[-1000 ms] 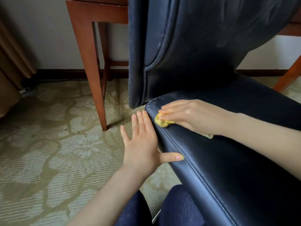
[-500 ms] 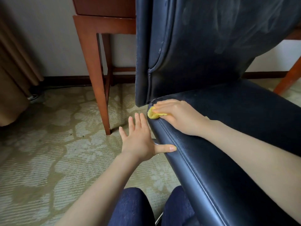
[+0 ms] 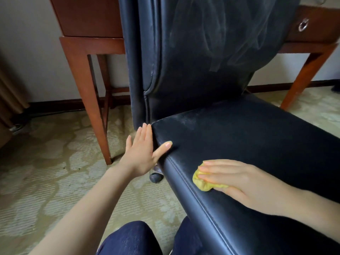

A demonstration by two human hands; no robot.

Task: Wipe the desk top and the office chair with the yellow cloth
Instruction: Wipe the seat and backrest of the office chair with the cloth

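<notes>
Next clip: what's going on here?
A person is wiping the black office chair. The right hand presses the bunched yellow cloth flat on the seat near its seamed edge. The left hand, fingers straight, braces the seat's side near the back corner. Dusty streaks show on the backrest; the desk stands behind.

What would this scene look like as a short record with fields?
Place: carpet, wooden desk behind a black office chair
Left hand: flat, fingers straight, against the seat's side edge, thumb on top
Right hand: flat, pressing the yellow cloth onto the seat near its edge
Dust: pale film on the seat's rear corner, streaks on the backrest
</notes>
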